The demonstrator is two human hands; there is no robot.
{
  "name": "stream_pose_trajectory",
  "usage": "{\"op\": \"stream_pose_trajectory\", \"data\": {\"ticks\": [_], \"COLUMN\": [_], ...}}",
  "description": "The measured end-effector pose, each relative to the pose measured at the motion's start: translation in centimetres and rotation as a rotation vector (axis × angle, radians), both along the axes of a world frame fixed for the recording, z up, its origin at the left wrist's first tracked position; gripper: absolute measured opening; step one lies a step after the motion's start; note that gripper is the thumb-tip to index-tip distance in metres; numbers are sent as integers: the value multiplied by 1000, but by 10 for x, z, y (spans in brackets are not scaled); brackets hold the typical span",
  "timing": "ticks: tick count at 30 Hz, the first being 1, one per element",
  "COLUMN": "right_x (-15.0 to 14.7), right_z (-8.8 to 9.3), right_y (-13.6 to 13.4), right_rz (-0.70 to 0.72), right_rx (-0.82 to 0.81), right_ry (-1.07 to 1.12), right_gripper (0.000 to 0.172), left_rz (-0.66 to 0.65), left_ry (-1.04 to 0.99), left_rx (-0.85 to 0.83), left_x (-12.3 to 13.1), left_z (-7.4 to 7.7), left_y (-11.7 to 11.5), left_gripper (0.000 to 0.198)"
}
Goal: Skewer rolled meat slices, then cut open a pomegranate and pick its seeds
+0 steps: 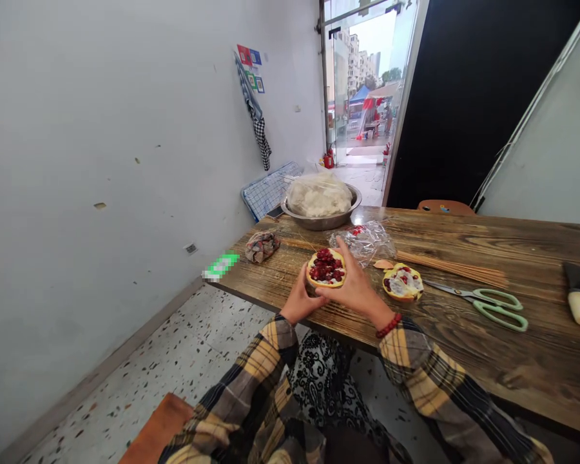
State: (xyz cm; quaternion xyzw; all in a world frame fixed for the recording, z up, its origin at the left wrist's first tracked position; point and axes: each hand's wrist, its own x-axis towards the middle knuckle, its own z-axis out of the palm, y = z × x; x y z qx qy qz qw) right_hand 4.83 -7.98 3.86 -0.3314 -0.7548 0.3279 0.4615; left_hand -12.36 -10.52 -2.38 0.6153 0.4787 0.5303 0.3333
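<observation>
While the left hand point(297, 301) and right hand point(355, 288) clasp a pomegranate half point(325, 267) above the near edge of the table point(464, 361) (cut face up), a hard squeeze could spray juice or drop seeds floorward.

The single view comes from a camera on the person's head, looking forward and down over the near edge of a wooden table point(464, 361). It sits close above the person's own arms. The left hand point(297, 303) and right hand point(355, 290), both cupped around a pomegranate half point(325, 267), lie near the middle of the frame, and the plaid sleeves point(251, 374) fill the bottom. The wide lens takes in the white wall point(101, 129) on the left, the floor point(198, 348) below it, and a glass door point(362, 96) far ahead.
</observation>
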Motion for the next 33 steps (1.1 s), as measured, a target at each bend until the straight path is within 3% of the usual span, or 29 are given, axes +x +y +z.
{"op": "stream_pose_trajectory", "data": {"ticks": [4,8,14,18,21,26,33], "right_x": [-16,-13,-5,-2,5,26,46], "right_z": [-11,-15,-12,-13,-15,-26,-44], "right_y": [8,14,17,18,18,13,11], "right_rz": [22,60,130,148,163,183,142], "right_rx": [35,49,66,65,21,-153,-196], "right_ry": [-56,-133,-178,-158,-126,5,13], "right_gripper": [112,112,116,119,118,112,106], "left_rz": [30,-7,103,85,88,46,90], "left_ry": [-2,-47,-36,-44,-32,-23,-106], "left_rx": [78,71,85,116,98,69,8], "left_x": [8,9,6,7,7,6,8], "left_z": [-3,-6,-8,-5,1,9,12], "left_y": [13,16,15,14,14,15,6], "left_gripper": [94,80,90,101,96,89,93]}}
